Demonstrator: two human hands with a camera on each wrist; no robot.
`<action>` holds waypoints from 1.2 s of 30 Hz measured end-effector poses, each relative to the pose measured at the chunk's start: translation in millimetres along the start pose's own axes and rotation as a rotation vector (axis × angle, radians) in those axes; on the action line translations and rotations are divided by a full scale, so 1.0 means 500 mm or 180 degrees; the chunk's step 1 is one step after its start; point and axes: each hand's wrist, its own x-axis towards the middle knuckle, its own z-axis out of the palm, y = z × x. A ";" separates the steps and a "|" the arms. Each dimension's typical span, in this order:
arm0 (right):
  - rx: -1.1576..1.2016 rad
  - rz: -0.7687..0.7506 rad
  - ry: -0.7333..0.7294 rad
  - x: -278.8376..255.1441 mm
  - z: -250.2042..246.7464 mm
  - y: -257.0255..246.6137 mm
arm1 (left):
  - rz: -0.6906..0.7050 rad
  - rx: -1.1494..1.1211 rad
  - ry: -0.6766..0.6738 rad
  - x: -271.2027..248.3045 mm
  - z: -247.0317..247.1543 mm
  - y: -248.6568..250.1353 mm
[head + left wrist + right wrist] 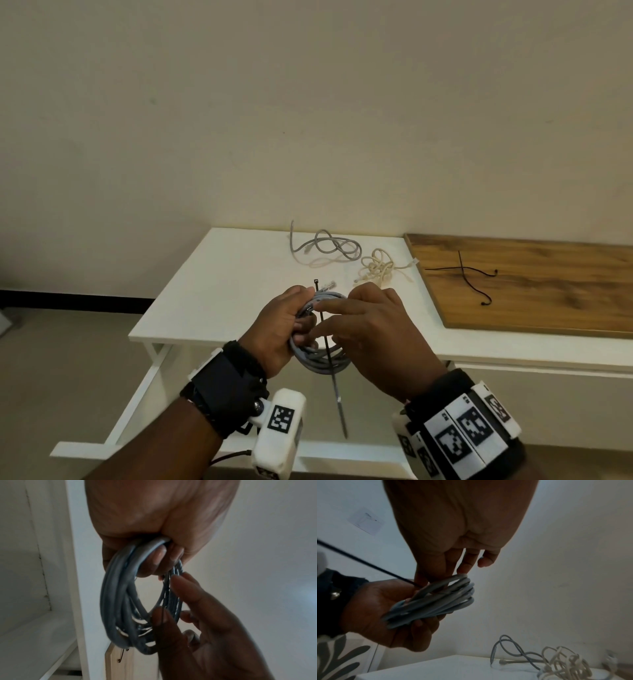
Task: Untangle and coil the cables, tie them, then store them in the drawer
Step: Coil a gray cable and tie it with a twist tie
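1. The left hand is closest. Its fingers curl tight around a coiled grey cable, and the thumb presses on top of the coil.
2. The coil hangs in the air above the front edge of the white table. It is over the open drawer under the table.
3. A black zip tie goes across the coil. Its small head sticks up past the top of the coil. Its long tail points down toward the drawer.
4. The right hand is right beside the coil. Its fingers reach out fairly straight and lie on the coil next to the zip tie. In the left wrist view, the thumb and a finger sit close on each side of the black strip. I cannot tell if they pinch it.
5. Farther back on the table lies a loose grey cable in messy loops.
6. Just beside it lies a cream cable in a tangled bunch. Both are well apart from the hands.
7. To the right is a wooden board. Two more black ties lie crossed on it.
8. Behind it all is a plain wall.
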 end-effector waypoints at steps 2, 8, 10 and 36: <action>-0.0030 -0.0024 -0.0077 0.001 -0.001 0.000 | 0.0020 0.0014 0.0015 0.000 -0.001 -0.002; 0.0576 0.0325 0.0465 -0.002 0.009 0.001 | -0.0026 0.0104 0.0000 -0.003 0.003 0.000; 0.0999 0.0745 0.0875 -0.003 0.014 -0.003 | -0.0036 0.0151 -0.0065 -0.007 0.007 0.002; 0.3083 0.3241 0.0915 0.022 -0.015 -0.035 | 0.0525 0.1256 0.0108 -0.034 0.057 -0.016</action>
